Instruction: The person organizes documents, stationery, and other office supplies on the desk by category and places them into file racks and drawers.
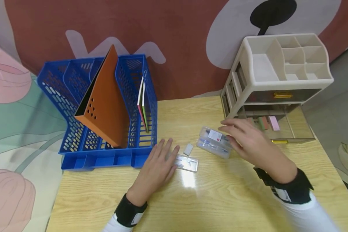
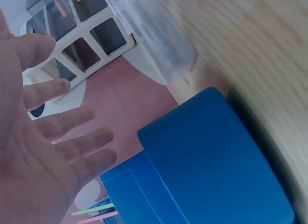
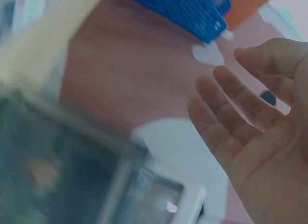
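We loosely extend empty fingers, left hand [image 1: 157,166] and right hand [image 1: 253,139] flanking the clear case [image 1: 210,143], presumably placed for easy reach.

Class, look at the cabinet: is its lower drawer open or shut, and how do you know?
Open. The lower drawer juts forward from the cabinet, and a pink block shows inside it from above.

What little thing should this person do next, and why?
Perhaps the right hand, which looks empty, could pick up the small white block: it lies loose on the table, while the drawer stands open with a pink block already inside.
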